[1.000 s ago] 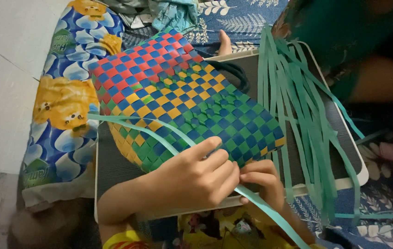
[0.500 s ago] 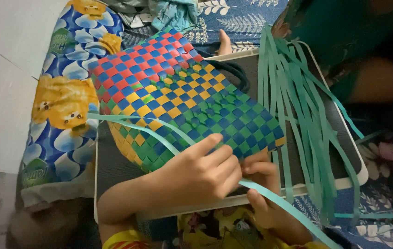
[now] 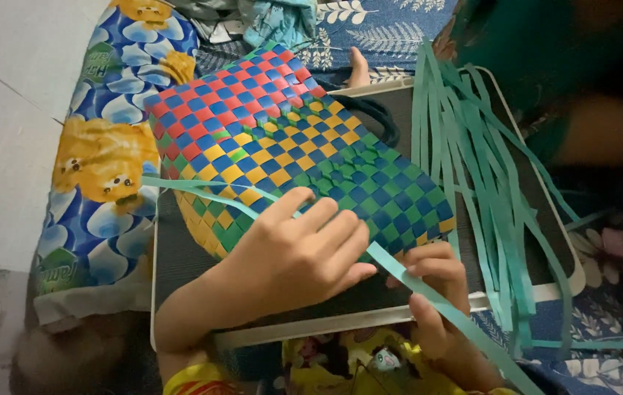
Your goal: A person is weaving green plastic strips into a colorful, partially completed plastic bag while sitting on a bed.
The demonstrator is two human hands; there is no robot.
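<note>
No packages, signs or screens are being shown. Only small round printed emblems (image 3: 59, 269) are being seen on the blue, yellow and white patterned cloth (image 3: 99, 183) lying just left of the woven panel (image 3: 289, 139): green and red, partly creased, lettering not being described.

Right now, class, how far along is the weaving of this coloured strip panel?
Done: the woven panel already shows full red, yellow and green checked bands. In hand: the left hand presses its near edge while the right hand grips a teal strip crossing it. Left: a bundle of loose teal strips lies unwoven on the tray.
</note>
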